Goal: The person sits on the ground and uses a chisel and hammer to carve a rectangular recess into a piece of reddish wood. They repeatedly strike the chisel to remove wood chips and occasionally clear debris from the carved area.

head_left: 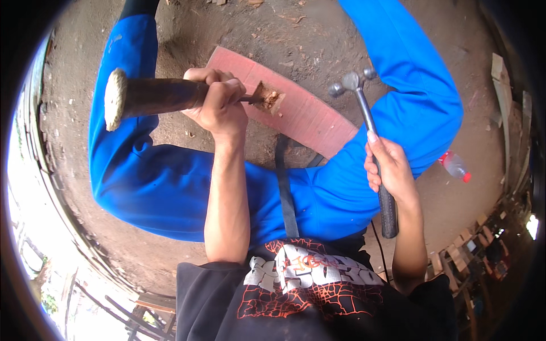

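A reddish wooden board lies on the ground between my bent legs, with a rough hollow cut into its face and loose chips in it. My left hand is wrapped round the thick dark handle of a chisel, whose butt end is frayed and pale. The chisel's thin metal shank reaches the hollow; its tip is hard to make out. On the right, my right hand grips a ball-peen hammer by its shaft. The hammer's head is raised beside my right thigh, apart from the chisel.
A clear plastic bottle with a red cap lies on the dirt floor beyond my right leg. Wooden planks stand at the far right, and stacked wood pieces fill the lower right. A black strap crosses my lap.
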The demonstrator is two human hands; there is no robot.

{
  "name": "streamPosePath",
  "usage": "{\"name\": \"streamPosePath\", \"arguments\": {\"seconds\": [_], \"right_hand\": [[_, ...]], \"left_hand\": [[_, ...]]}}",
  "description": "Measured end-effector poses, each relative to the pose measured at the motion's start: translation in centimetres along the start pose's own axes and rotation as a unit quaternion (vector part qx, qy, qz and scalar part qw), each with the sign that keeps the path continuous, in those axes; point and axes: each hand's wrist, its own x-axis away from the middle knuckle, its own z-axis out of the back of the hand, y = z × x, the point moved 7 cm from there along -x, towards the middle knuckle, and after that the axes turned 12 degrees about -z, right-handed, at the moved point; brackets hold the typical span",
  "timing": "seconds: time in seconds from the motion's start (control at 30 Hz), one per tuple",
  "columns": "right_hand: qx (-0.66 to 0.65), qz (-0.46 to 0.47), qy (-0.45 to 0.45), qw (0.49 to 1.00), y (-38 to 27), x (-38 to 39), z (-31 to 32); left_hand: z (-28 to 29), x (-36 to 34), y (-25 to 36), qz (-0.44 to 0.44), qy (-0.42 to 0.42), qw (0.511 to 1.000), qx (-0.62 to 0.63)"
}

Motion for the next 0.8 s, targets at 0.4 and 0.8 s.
{"name": "streamPosePath", "arguments": {"seconds": [0.4,0.8], "right_hand": [[0.027,0.012,-0.033,0.999,-5.7,-0.2,0.6],[0.310,0.435,-0.303,0.789,-36.5,18.6,-5.4]], "left_hand": [[-1.1,-1.7,-2.1,0.107,0.027,0.994,0.005],[-2.8,-0.2,-2.9,0.119,0.057,0.991,0.017]]}}
